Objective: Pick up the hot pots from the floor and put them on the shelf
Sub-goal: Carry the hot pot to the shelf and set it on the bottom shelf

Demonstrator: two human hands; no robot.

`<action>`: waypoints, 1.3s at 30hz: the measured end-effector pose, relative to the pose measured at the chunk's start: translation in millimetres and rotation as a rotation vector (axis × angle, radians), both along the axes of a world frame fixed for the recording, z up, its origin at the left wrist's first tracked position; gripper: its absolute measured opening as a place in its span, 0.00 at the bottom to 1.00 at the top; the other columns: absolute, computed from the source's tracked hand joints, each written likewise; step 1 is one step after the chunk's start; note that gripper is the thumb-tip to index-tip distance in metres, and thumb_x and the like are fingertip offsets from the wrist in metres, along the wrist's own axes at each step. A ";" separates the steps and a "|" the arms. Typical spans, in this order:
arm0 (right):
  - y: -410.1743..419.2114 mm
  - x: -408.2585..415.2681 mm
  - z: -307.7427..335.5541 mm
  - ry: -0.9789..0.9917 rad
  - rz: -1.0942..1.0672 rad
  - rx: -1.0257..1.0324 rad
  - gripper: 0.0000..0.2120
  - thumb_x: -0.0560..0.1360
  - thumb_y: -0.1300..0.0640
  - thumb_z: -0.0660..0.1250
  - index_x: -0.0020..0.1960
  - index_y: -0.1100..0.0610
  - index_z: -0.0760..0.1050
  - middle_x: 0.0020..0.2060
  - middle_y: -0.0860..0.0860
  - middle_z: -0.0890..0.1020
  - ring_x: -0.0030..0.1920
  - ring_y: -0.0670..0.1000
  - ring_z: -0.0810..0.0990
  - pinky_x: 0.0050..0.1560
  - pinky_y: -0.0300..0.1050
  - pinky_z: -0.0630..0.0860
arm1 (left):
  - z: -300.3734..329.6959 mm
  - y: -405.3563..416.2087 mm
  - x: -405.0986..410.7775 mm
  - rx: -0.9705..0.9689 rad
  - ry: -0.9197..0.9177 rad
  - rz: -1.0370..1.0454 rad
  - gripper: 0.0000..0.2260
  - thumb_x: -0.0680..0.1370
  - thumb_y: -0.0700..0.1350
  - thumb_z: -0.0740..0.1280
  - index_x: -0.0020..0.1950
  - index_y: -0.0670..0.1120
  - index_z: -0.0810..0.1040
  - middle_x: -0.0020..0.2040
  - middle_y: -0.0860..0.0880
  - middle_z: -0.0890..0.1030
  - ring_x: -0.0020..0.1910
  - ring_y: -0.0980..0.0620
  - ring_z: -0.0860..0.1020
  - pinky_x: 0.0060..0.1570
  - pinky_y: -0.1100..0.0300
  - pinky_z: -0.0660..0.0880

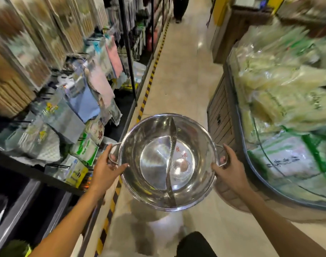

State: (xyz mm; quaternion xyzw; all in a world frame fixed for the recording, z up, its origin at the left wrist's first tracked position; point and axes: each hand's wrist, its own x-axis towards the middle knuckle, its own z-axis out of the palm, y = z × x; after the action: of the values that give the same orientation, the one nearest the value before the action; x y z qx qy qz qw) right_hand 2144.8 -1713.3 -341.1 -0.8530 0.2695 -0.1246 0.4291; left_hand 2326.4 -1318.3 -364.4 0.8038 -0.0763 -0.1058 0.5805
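Midway through a restocking job, a person carries a steel hot pot (167, 162) down a shop aisle, held level at about waist height over the tiled floor (184, 80). The left hand (106, 169) is wrapped around the pot's left loop handle (113, 153), thumb lying along the rim, and the right hand (228, 167) is closed on the right loop handle (223, 154). The pot is empty, split by a curved divider (172, 156), with red lettering on its base. By this view the pot is off the floor but not yet on a shelf; whether others wait below cannot be told, as the pale shapes under the pot are blurred. To the left runs a dark shelf rack (129, 52) hung with packaged goods and cloths, edged by yellow-and-black hazard tape (149, 86). To the right stands a bin (238, 115) piled with bagged goods. Another person's legs (179, 8) show at the far end of the aisle.
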 end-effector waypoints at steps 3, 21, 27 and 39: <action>-5.5 17.0 3.6 -0.006 0.069 -0.004 0.39 0.69 0.51 0.77 0.75 0.46 0.63 0.41 0.46 0.78 0.37 0.44 0.78 0.36 0.33 0.74 | 5.7 3.3 -0.8 0.086 -0.016 0.077 0.42 0.67 0.44 0.80 0.76 0.55 0.64 0.58 0.50 0.76 0.41 0.66 0.78 0.41 0.73 0.76; 129.4 136.1 -26.3 0.057 1.073 -0.013 0.43 0.70 0.51 0.77 0.78 0.50 0.59 0.38 0.46 0.80 0.37 0.44 0.79 0.34 0.37 0.71 | 13.6 90.8 -287.6 0.402 0.084 0.976 0.46 0.65 0.51 0.81 0.78 0.57 0.59 0.53 0.51 0.73 0.44 0.58 0.76 0.41 0.58 0.77; 268.5 52.2 -16.3 0.043 1.457 -0.019 0.41 0.69 0.51 0.78 0.76 0.43 0.62 0.36 0.44 0.81 0.39 0.38 0.80 0.37 0.33 0.73 | 26.5 109.5 -492.3 0.370 0.128 1.356 0.47 0.64 0.51 0.81 0.78 0.52 0.62 0.54 0.51 0.75 0.45 0.53 0.76 0.42 0.59 0.73; 463.5 -280.8 4.9 0.013 2.021 -0.058 0.43 0.68 0.41 0.76 0.77 0.40 0.58 0.36 0.44 0.80 0.41 0.37 0.79 0.34 0.30 0.75 | 28.0 78.8 -894.0 0.353 0.158 1.878 0.40 0.62 0.57 0.82 0.71 0.60 0.69 0.38 0.47 0.74 0.35 0.48 0.74 0.35 0.51 0.75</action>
State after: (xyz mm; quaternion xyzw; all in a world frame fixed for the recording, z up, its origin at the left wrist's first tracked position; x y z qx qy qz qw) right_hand 1864.0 -1249.9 -336.2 -0.6925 -0.5800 0.2953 0.3112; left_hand 1432.4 -1239.6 -336.4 0.6032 0.6555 0.3391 0.3023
